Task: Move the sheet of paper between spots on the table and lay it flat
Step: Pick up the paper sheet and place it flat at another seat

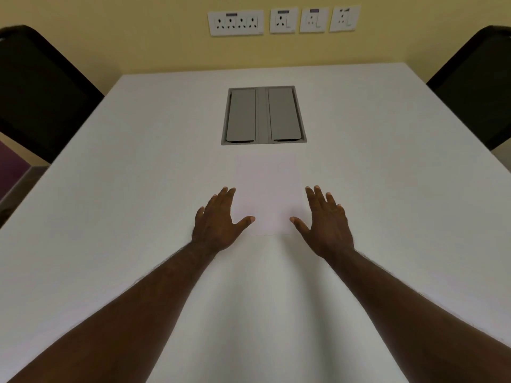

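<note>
Lying flat on the white table (110, 217), the sheet of paper (266, 189) sits just on my near side of the grey hatch (263, 115), its long sides running away from me. I have the left hand (218, 219) at the sheet's left edge, palm down, fingers spread, thumb reaching over the near left corner. The right hand (325, 221) mirrors it at the right edge, fingers spread, thumb pointing in toward the near right corner. Neither hand pinches the paper; whether the palms touch the table I cannot tell. Beyond the hatch, wall sockets (283, 20) line the yellow wall. Dark chairs (38, 92) flank the hatch on either side of the table.
</note>
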`<state>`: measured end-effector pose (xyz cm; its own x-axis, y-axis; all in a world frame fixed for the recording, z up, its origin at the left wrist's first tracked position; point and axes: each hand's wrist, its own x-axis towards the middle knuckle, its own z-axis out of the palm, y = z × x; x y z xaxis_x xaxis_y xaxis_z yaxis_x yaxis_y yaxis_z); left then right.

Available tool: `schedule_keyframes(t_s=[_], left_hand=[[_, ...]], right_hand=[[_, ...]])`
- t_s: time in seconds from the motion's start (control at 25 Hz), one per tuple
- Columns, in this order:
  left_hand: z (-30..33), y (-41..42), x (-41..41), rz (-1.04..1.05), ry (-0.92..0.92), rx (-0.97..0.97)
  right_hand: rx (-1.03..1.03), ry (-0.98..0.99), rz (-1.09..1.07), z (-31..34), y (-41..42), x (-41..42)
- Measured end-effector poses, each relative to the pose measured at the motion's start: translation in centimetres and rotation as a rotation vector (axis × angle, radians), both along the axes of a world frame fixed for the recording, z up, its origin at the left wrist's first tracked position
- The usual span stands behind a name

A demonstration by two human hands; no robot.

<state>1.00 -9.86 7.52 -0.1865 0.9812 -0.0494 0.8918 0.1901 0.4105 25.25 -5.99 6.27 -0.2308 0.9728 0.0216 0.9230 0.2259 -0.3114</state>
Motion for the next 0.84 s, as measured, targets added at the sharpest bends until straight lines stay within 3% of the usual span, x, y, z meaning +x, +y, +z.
schedule_keyframes(t_s=[0.36, 0.6, 0.84], left_hand=[[-5.9, 7.0, -2.2, -0.11, 0.006, -0.178], [-7.7, 7.3, -2.7, -0.127, 0.03, -0.212], [-7.9, 7.3, -2.8, -0.121, 0.051, -0.216]], right_hand=[[-0.171, 0.078, -0.033, -4.9, 6.8, -4.0], [-0.072, 0.38, -0.322, -4.6, 9.5, -3.9], [-0.1, 0.549, -0.433, -4.3, 10.7, -2.9]])
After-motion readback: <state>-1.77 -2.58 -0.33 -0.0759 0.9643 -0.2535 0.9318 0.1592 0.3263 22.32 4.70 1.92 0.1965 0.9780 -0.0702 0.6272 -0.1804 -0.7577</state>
